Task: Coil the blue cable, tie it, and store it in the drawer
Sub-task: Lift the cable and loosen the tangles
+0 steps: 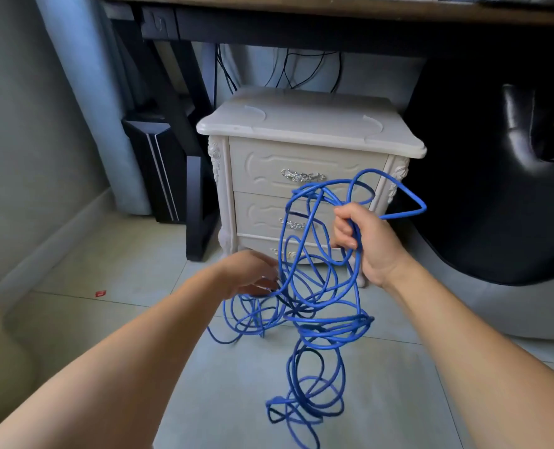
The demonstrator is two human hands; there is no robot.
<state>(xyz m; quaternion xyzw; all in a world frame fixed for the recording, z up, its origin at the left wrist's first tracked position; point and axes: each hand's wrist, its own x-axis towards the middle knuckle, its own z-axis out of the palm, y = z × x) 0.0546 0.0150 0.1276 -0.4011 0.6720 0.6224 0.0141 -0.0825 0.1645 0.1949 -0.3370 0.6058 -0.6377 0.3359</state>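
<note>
Right hand grips tangled blue sheathed cable high; loops hang down-left, touching blurred left hand, grip unclear.

The left hand is blurry, can't tell if it's gripping the tangled blue cable. Cable's lowest loop runs off the bottom edge; the cream nightstand's bottom drawer is mostly hidden.

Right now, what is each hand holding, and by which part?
The right hand grips the blue cable by loops near the tangle's top. The left hand is at a lower strand; blur hides any grip.
</note>
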